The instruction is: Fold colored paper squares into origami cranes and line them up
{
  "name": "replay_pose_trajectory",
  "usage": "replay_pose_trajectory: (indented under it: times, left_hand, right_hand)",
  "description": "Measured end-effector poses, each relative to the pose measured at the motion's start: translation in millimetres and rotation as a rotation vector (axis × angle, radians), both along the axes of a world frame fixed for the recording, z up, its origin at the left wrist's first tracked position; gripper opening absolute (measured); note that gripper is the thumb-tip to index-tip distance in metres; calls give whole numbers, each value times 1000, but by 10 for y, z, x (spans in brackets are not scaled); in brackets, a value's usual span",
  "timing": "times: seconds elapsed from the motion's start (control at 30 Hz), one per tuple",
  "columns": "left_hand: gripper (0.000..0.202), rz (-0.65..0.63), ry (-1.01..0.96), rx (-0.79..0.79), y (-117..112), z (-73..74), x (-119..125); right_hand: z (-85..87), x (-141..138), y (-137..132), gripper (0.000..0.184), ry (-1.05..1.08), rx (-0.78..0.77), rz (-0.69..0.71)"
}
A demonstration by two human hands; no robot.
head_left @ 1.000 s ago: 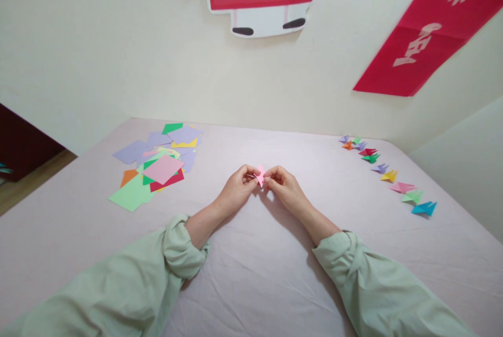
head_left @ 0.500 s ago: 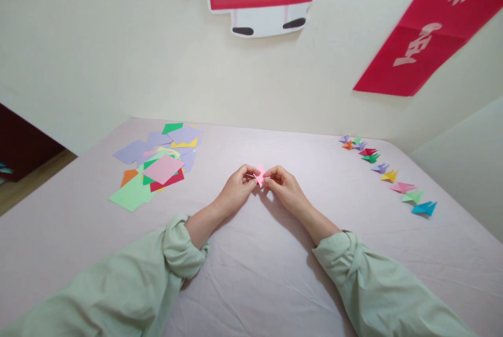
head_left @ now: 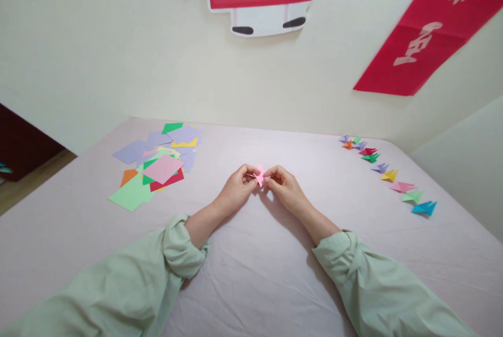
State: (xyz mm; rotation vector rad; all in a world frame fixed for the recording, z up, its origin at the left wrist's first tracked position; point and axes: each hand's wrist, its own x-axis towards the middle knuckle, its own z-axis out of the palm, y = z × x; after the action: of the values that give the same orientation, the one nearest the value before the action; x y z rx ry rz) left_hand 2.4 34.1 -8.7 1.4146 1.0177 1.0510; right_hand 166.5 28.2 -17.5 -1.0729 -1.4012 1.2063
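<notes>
A small folded pink origami paper (head_left: 260, 175) is held between my two hands, around the middle of the table. My left hand (head_left: 238, 186) pinches its left side between thumb and fingers. On the other side, my right hand (head_left: 286, 187) grips it in a similar pinch. The paper's points spread up and down between the fingertips; its side parts are partly covered by my fingers. Both hands are closed, close together and low over the cloth.
A loose pile of coloured paper sheets (head_left: 163, 170) lies at the left of the cloth-covered table (head_left: 243, 274). Along the right side runs a row of several folded paper figures, with a blue one (head_left: 424, 208) nearest. A wall (head_left: 251, 80) stands behind the table.
</notes>
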Motion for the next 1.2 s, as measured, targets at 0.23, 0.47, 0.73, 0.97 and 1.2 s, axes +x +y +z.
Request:
replay_pose_trajectory:
  times: [0.23, 0.47, 0.73, 0.97, 1.2]
  left_hand:
    - [17, 2, 1, -14, -4, 8, 10]
    - [18, -10, -10, -1, -5, -10, 2]
    - [16, 0, -27, -27, -7, 11, 19]
    - [17, 1, -24, -26, -6, 7, 22]
    - [16, -1, -25, -28, -2, 8, 23]
  right_hand:
    - [-9, -1, -1, 12, -2, 3, -5]
    - [17, -5, -12, 12, -21, 9, -13]
    - [18, -5, -12, 13, -27, 9, -9]
    - [33, -18, -23, 11, -41, 23, -10]
    - [23, -12, -27, 13, -48, 31, -15]
